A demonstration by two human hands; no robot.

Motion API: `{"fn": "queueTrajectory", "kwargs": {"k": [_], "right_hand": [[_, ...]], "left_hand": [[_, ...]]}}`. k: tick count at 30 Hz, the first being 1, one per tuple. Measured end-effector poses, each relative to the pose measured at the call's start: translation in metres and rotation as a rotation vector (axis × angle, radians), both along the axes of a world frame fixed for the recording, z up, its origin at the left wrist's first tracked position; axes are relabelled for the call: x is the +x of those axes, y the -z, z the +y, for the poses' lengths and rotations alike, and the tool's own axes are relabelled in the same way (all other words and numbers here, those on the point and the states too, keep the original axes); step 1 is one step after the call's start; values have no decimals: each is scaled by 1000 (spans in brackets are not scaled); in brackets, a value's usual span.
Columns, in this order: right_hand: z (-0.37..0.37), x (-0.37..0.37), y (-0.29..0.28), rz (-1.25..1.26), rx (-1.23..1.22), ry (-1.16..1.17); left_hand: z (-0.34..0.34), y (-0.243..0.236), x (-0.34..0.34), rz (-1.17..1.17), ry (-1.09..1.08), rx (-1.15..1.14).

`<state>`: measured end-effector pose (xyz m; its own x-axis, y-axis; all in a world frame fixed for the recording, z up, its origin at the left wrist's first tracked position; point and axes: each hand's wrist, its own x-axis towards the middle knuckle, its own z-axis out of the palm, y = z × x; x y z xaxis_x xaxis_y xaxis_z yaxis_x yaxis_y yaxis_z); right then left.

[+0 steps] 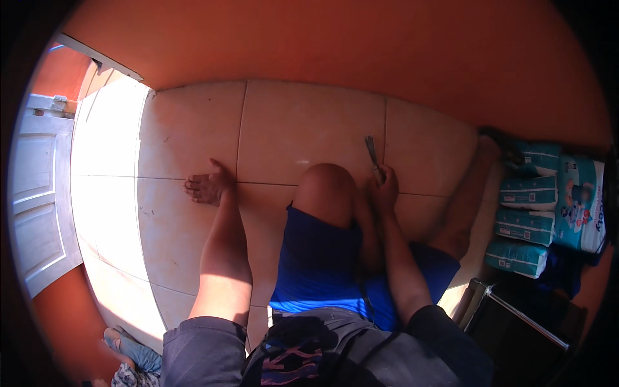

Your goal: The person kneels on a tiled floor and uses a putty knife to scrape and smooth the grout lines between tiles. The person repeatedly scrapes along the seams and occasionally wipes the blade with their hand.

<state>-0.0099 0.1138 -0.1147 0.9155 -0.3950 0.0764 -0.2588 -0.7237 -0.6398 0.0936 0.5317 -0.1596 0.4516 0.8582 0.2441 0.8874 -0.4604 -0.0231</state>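
Observation:
My left hand (209, 186) is at the left over the tiled floor (309, 119), its fingers spread and nothing in them. It seems to lean on the tiles, though I cannot be sure that it touches. Beside my bent knee, my right hand (385, 191) is closed round the handle of a slim metal tool (371, 149). The tool's narrow dark end points away from me, toward the far wall. Whether that end is a blade or prongs is too small to tell. My fingers hide most of its handle.
An orange wall (309, 45) bounds the floor ahead. At the left, a white panelled door (44, 193) stands by a sunlit doorway. Several teal-and-white packages (525, 226) are stacked at the right, above a black box-like object (516, 322) with a metal rail. Cloth (132, 348) lies lower left.

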Motion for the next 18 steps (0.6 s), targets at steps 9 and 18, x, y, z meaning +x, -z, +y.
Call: {"fn": "queueTrajectory", "kwargs": {"k": [9, 18], "right_hand": [[-5, 8, 6, 1, -70, -22], [6, 14, 10, -5, -60, -79]], "left_hand": [[-1, 12, 9, -23, 14, -71], [29, 21, 7, -63, -22, 9]]}}
